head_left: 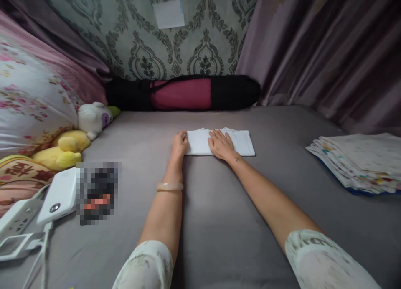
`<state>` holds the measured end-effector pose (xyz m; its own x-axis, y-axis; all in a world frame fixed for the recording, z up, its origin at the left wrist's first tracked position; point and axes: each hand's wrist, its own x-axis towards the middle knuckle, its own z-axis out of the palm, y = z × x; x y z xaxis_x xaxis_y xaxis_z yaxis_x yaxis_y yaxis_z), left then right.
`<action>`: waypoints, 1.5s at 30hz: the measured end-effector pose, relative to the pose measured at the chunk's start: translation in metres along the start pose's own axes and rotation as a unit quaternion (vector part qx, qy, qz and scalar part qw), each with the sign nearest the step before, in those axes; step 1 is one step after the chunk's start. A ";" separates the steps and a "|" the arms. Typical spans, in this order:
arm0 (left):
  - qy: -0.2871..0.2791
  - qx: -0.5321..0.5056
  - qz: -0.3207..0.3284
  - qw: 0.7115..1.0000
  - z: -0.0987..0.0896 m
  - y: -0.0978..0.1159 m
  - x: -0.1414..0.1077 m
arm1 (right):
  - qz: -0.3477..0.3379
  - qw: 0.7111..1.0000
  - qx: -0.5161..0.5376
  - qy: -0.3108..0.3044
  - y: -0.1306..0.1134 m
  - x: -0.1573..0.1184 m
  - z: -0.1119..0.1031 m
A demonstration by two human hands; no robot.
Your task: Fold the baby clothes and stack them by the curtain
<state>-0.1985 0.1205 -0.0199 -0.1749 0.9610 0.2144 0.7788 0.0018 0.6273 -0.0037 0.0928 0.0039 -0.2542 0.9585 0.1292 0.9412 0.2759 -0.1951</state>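
Observation:
A folded white cloth (242, 143) lies flat on the grey sheet (213, 205), its long side running left to right. At the cloth's left end, my left hand (180, 143) has its fingers closed on the edge. My right hand (221, 144) rests palm down on the middle of the cloth, fingers stretched out and a little apart. Small points of fabric stick up along the cloth's far edge. A pale bangle (169, 186) circles my left forearm.
A stack of folded patterned cloths (363, 161) lies at the right. A black and red long bag (184, 93) lies along the wall. Plush toys (94, 118), a white power bank (59, 195) and a power strip (20, 218) with cables are at the left.

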 end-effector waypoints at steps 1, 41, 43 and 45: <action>-0.001 0.002 0.000 1.000 0.000 0.000 0.000 | 0.000 1.000 0.000 -0.003 0.000 0.000 -0.001; 0.095 -0.143 -0.102 0.980 -0.018 0.003 0.000 | -0.093 0.994 0.013 -0.059 -0.097 0.027 0.017; 0.101 -0.145 -0.098 0.979 -0.020 0.004 0.000 | -0.091 0.994 0.021 -0.065 -0.097 0.028 0.020; 0.104 -0.145 -0.090 0.980 -0.020 0.005 0.001 | -0.094 0.992 0.043 -0.077 -0.094 0.030 0.018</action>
<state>-0.2071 0.1160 -0.0016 -0.4370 0.8747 0.2096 0.5245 0.0586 0.8494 -0.1040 0.0965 0.0084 -0.4610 0.8871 0.0231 0.8529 0.4501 -0.2644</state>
